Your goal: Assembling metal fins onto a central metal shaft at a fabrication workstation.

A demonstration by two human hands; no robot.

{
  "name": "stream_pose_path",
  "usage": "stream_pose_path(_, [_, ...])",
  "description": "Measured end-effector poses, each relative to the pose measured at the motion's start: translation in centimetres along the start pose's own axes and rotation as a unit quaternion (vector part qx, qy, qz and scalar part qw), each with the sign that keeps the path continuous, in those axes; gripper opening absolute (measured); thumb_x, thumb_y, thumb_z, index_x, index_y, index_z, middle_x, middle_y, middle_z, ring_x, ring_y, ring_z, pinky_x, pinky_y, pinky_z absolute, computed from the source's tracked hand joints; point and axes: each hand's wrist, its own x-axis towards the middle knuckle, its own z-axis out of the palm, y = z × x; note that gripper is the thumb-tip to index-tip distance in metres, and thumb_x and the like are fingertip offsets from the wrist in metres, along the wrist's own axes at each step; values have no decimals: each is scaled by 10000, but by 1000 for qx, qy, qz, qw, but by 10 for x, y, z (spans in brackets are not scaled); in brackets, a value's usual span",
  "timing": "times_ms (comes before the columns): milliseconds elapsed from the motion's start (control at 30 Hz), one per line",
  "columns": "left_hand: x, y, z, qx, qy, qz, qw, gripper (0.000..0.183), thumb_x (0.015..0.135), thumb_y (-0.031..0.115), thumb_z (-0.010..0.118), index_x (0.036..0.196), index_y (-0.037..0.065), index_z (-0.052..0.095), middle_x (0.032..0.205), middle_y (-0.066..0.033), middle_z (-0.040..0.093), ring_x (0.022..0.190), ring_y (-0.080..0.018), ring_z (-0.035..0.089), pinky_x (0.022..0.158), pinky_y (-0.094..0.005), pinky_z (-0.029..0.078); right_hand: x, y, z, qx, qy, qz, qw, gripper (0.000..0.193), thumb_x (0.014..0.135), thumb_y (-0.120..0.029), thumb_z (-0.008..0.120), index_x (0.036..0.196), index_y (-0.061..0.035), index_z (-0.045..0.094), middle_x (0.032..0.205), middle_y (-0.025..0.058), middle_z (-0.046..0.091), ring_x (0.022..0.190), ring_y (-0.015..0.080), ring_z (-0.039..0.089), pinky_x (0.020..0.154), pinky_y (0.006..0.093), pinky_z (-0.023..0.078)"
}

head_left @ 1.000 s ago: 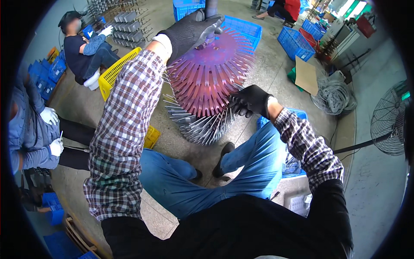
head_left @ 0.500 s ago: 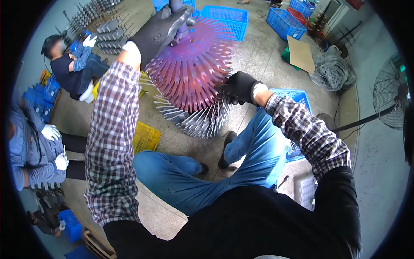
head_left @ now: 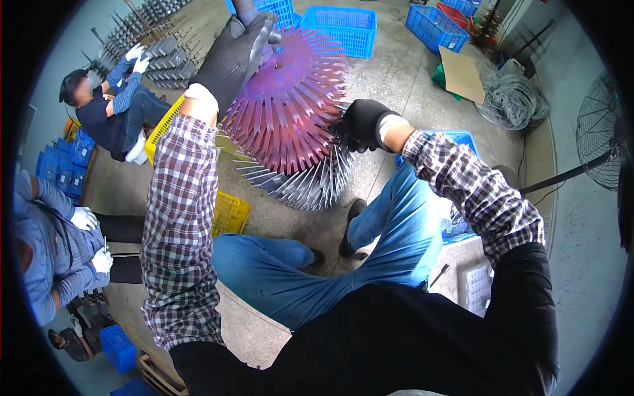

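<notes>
Blue denim legs [head_left: 317, 277] of the seated person, lowest in view, knees spread, 1 dark shoe [head_left: 351, 228] on the concrete floor [head_left: 409, 99].

Plaid sleeves, 2, rising from the lower edge to the hands.

Right hand [head_left: 364, 124], black glove: closed on the right edge of the finned wheel [head_left: 290, 119], fingers curled around the fin tips.

Left hand [head_left: 232, 56], dark grey glove: raised, fingers wrapped over the top of the wheel near its centre post.

Finned wheel: purple-pink metal, many narrow fins radiating outward, held tilted between both hands above the knees. A second ring of grey metal fins [head_left: 304, 185] shows just beneath it.

Yellow crate [head_left: 231, 212]: on the floor, left of the legs, partly behind the left sleeve.

Blue crate [head_left: 462, 142]: beside the right knee, mostly hidden by the right forearm.

2 other people, left edge, seated, white gloves [head_left: 84, 218].

Blue crates [head_left: 343, 26], far floor. Cardboard sheet [head_left: 460, 74] and coiled wire [head_left: 512, 99], far right. Fan guard [head_left: 598, 129], right edge.
</notes>
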Motion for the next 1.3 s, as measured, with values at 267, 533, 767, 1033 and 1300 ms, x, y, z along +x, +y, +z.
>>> stream_pose_path(267, [8, 2, 21, -62, 120, 0, 991, 399, 1039, 409, 649, 1129, 22, 688, 897, -61, 712, 690, -116, 613, 623, -264, 478, 1, 9, 7, -82, 73, -100, 989, 432, 1045, -416, 590, 896, -39, 739, 726, 44, 714, 507, 139, 603, 483, 291, 490])
stream_pose_path(533, [22, 10, 35, -126, 227, -25, 966, 371, 1022, 390, 684, 949, 28, 726, 766, -46, 688, 606, -116, 584, 584, -270, 479, 14, 27, -15, 223, 14, -30, 974, 426, 1046, -456, 604, 916, -83, 761, 773, 39, 738, 535, 133, 616, 489, 269, 480])
stream_pose_path(767, [27, -8, 15, -156, 199, -8, 967, 364, 1020, 373, 690, 928, 23, 723, 769, -62, 677, 590, -122, 578, 570, -273, 478, 30, 17, 5, 334, -133, 1, 933, 434, 1047, -480, 618, 961, -79, 761, 862, 57, 769, 592, 126, 654, 481, 246, 471])
stream_pose_path(1033, [41, -41, -25, 136, 64, 278, 949, 302, 1083, 305, 611, 1026, 13, 660, 834, -66, 658, 555, -142, 560, 546, -295, 532, 24, 3, 11, 396, -183, -29, 899, 435, 1067, -439, 610, 1108, -28, 745, 924, 90, 774, 589, 121, 624, 474, 215, 451])
stream_pose_path(1300, [53, -33, 1, -116, 18, 165, 979, 268, 1082, 284, 601, 1028, 26, 652, 817, -57, 635, 568, -136, 559, 522, -292, 508, 1, -6, -7, 240, -191, 6, 952, 475, 1062, -466, 611, 1097, -11, 745, 922, 109, 776, 577, 117, 592, 466, 230, 404])
